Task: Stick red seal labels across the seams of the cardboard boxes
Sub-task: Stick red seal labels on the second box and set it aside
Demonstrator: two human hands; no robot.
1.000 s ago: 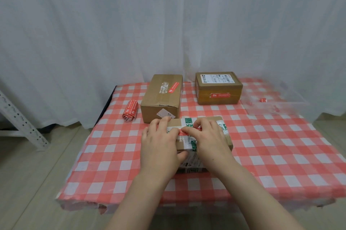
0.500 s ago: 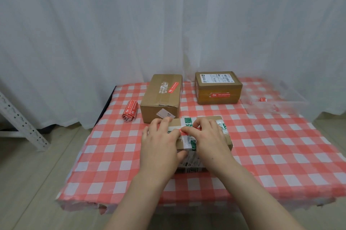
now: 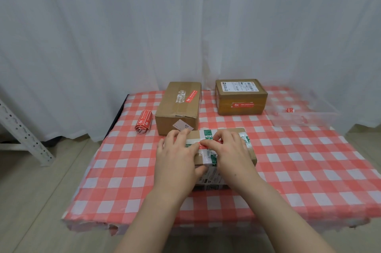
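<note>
I see both hands flat on the box (image 3: 224, 150). Left hand (image 3: 177, 160) and right hand (image 3: 231, 149) grip nothing; their fingertips (image 3: 203, 144) press a red label (image 3: 203, 146). It is mostly hidden, perhaps creased.

Over the past second almost nothing shifts: the left hand (image 3: 177, 162) and right hand (image 3: 231, 151) remain pressed on the nearest cardboard box (image 3: 208, 149), fingertips meeting over the red seal label (image 3: 204, 145). Any movement is a slight press of the fingers, too small to tell apart.
</note>
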